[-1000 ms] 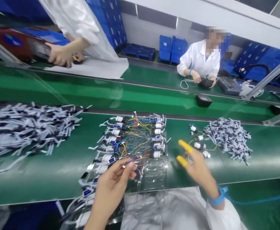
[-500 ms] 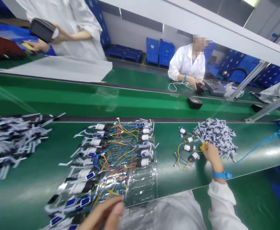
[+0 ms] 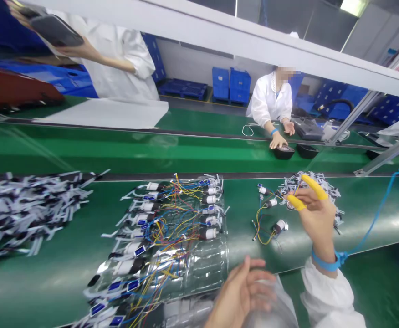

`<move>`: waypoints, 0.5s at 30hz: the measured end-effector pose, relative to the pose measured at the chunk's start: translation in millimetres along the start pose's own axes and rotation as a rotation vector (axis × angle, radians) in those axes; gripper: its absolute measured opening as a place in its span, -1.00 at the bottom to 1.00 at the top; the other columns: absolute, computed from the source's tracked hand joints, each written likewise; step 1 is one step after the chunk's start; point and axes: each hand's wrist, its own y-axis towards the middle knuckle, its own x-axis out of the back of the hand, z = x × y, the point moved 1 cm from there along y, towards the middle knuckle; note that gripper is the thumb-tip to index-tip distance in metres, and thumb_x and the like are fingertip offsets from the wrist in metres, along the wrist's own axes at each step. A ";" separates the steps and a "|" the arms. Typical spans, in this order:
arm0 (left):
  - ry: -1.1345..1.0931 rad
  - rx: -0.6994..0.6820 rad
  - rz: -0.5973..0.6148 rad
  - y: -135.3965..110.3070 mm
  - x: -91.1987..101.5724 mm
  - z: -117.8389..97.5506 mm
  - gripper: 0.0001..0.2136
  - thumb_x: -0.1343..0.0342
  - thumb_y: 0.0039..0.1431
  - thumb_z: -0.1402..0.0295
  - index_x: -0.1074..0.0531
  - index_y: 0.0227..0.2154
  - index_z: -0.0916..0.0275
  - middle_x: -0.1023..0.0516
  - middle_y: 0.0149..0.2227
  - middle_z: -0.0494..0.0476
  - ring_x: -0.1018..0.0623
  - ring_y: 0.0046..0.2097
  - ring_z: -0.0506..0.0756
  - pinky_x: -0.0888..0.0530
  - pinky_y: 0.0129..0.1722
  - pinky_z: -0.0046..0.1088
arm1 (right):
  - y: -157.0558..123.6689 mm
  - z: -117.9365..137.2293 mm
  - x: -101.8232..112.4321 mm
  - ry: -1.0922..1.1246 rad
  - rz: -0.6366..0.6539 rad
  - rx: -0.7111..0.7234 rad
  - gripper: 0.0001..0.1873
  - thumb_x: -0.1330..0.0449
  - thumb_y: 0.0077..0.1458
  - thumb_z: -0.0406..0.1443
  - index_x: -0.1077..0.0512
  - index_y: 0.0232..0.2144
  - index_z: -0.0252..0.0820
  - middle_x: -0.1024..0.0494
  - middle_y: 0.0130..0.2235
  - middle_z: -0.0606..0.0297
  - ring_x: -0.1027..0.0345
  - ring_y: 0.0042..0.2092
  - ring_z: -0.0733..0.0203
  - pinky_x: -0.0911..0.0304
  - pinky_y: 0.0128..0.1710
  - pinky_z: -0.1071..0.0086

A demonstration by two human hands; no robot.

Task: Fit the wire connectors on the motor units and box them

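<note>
On the glossy green conveyor belt [image 3: 32, 291], our open right hand [image 3: 317, 223] hovers near small white wired cylinders [image 3: 279, 225] at right; our open left hand [image 3: 243, 291] is empty. Thin coloured wires [image 3: 257, 223] can snag if we move carelessly.

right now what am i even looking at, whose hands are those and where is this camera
This is one view from a camera worn on a person's head, looking down at their own hands. Their right hand, with yellow finger covers and a blue wrist strap, is above small white parts with coloured wires. Their left hand is open near a clear plastic tray. Neither hand seems to hold anything. These things lie on a green belt, and a co-worker is across from it.
</note>
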 end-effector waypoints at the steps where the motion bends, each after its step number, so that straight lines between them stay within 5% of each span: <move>1: -0.090 0.078 0.008 7.6 -5.3 -7.3 -0.39 -0.16 0.23 -0.21 -0.49 -0.07 0.33 -0.68 -0.11 0.42 -0.71 -0.25 0.24 -0.57 -0.35 -0.35 | -3.3 15.2 -5.8 0.022 0.034 0.027 -0.61 -0.47 0.13 -0.25 -0.58 0.02 -0.06 -0.69 -0.26 0.27 -0.62 -0.25 0.06 -0.59 -0.18 0.18; 3: -0.234 0.150 0.005 19.7 -12.4 -25.4 -0.39 -0.02 0.33 -0.19 -0.48 -0.09 0.39 -0.67 -0.08 0.50 -0.72 -0.17 0.30 -0.63 -0.23 -0.26 | -16.1 39.6 -20.5 0.035 0.225 0.069 -0.79 -0.41 0.21 -0.29 -0.63 -0.08 -0.01 -0.71 -0.27 0.30 -0.63 -0.23 0.08 -0.58 -0.13 0.21; 8: -0.361 -0.024 -0.117 23.4 -4.9 -79.5 -0.67 -0.01 0.48 0.18 -0.50 -0.13 0.40 -0.67 -0.22 0.36 -0.70 -0.27 0.14 -0.65 -0.25 -0.41 | -74.8 49.6 -59.8 0.141 1.128 0.290 -0.70 -0.19 0.40 -0.29 -0.57 0.11 -0.11 -0.72 -0.06 0.21 -0.64 -0.10 0.16 -0.50 -0.03 0.37; 13: -0.299 -0.266 -0.331 -5.9 16.7 -106.1 -0.73 0.09 0.47 0.50 -0.52 -0.21 0.45 -0.57 -0.36 0.24 -0.52 -0.51 -0.02 -0.53 -0.55 -0.56 | -81.8 21.5 -26.0 0.215 1.348 0.310 -0.63 -0.34 0.26 -0.20 -0.60 0.11 0.02 -0.52 0.26 0.28 -0.51 0.19 0.13 -0.39 0.15 0.41; 15: -0.278 -0.298 -0.360 -19.2 22.7 -103.7 -0.74 0.07 0.44 0.51 -0.55 -0.22 0.44 -0.55 -0.36 0.23 -0.48 -0.51 -0.02 -0.53 -0.56 -0.53 | -53.9 1.6 -0.8 0.042 1.232 0.192 -0.67 -0.38 0.23 -0.14 -0.64 0.04 0.10 -0.64 0.13 0.34 -0.62 0.05 0.13 -0.49 0.03 0.37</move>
